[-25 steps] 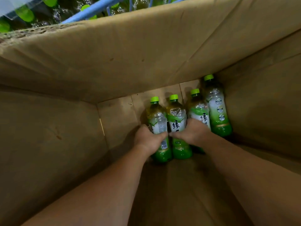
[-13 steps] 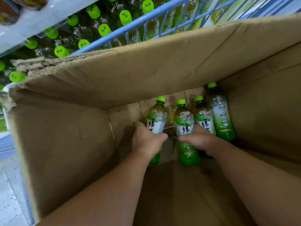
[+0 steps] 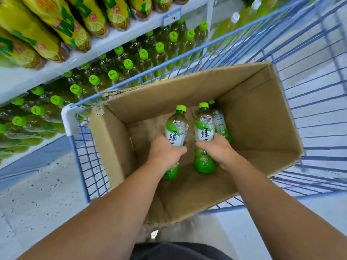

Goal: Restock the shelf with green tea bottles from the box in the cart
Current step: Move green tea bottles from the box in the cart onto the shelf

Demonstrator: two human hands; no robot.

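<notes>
An open cardboard box point(image 3: 262, 128) stands in a blue wire cart point(image 3: 309, 87). My left hand point(image 3: 165, 152) grips a green tea bottle point(image 3: 176, 128) around its middle, lifted inside the box. My right hand point(image 3: 217, 149) grips a second green tea bottle point(image 3: 203, 128) the same way, just to its right. Another bottle point(image 3: 219, 122) lies low in the box behind the right one, partly hidden. The shelf point(image 3: 112, 76) to the left holds rows of green-capped tea bottles.
An upper shelf board point(image 3: 93, 47) carries yellow-labelled bottles point(image 3: 56, 25) lying above the green tea row. A price tag point(image 3: 171, 16) hangs on its edge. The cart's white corner point(image 3: 69, 117) sits close to the shelf. Speckled floor point(image 3: 37, 203) lies on the left.
Both hands have risen from the bottom of the box, each lifting one bottle. The view has pulled back, so the cart and shelf now show.
</notes>
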